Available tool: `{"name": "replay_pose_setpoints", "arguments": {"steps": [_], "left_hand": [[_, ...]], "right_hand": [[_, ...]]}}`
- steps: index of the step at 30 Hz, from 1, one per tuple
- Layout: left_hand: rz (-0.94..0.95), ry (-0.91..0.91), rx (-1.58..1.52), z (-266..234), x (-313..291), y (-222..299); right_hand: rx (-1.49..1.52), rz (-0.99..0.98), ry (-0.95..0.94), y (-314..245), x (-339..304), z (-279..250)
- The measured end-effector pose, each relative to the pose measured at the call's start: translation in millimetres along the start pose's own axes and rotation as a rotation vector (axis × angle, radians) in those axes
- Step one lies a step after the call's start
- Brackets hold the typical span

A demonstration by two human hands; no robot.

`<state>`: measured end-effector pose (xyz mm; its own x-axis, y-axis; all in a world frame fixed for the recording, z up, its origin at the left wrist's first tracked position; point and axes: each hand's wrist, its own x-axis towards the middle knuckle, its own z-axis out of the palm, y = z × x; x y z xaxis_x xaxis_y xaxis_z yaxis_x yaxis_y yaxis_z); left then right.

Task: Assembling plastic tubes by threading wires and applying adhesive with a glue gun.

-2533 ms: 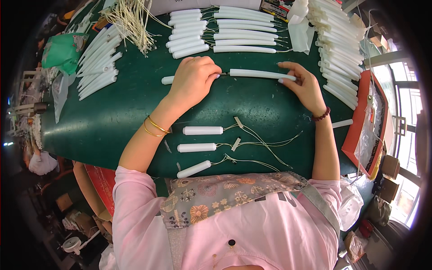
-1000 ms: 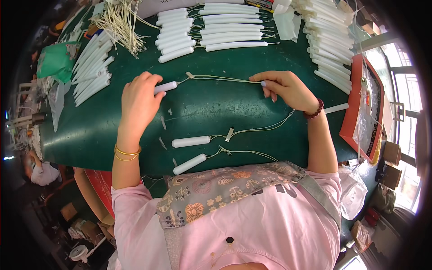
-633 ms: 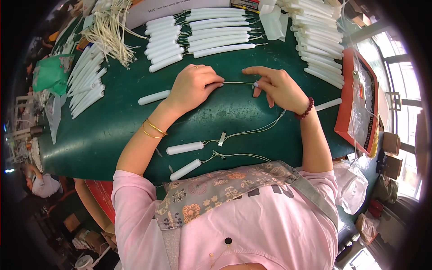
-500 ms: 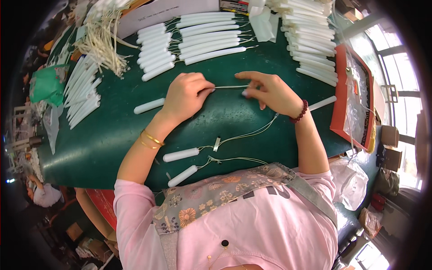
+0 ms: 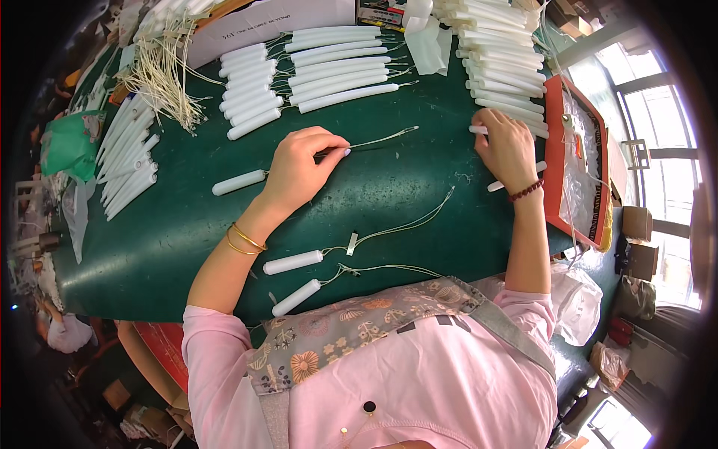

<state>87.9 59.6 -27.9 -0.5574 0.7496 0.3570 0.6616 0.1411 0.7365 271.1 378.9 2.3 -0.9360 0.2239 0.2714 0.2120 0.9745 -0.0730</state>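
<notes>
My left hand pinches a thin pale cord between thumb and fingers. Its looped free end points right. A white candle-like stick lies just left of that hand, apparently at the cord's other end, though the hand covers the join. At the right, my right hand is closed on a white stick, whose end pokes out past the fingertips. Another white stick rests on the table under that wrist. Closer to me lie two short white sticks with long cords.
Rows of corded white sticks lie along the back of the green table. More white sticks are stacked at the right beside a red box. A cord bundle, loose sticks and a green bag are at the left.
My right hand has let go of the cord and moved right to the stack, closing on a white stick. My left hand keeps its pinch on the cord, nearly in place.
</notes>
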Motion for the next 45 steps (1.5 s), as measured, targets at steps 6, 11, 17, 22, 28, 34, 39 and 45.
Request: {"name": "replay_pose_setpoints", "arguments": {"steps": [6,11,17,22,28,34,39,45], "left_hand": [[-0.013,-0.006,0.006,-2,-3,-3],[-0.009,-0.010,-0.035,0,-3,-1],[-0.023,-0.022,-0.034,-3,-4,1],[0.116,-0.068,0.174,-24,-2,4],[-0.064,-0.082,0.240,-97,-21,13],[0.072,-0.015,0.353,-93,-46,-20],[0.194,0.030,0.313,-68,-38,-48],[0.061,0.014,0.442,-54,-26,-35]], "right_hand": [[0.981,0.275,0.482,-45,-4,-40],[1.579,0.336,0.571,-14,-15,-22],[1.664,0.360,0.497,-24,-15,3],[1.782,0.482,0.170,-69,-5,24],[1.725,0.432,-0.095,-63,12,41],[1.758,0.457,-0.232,-70,34,43],[1.627,0.409,-0.192,-80,24,52],[1.307,0.370,-0.409,-74,40,48]]}}
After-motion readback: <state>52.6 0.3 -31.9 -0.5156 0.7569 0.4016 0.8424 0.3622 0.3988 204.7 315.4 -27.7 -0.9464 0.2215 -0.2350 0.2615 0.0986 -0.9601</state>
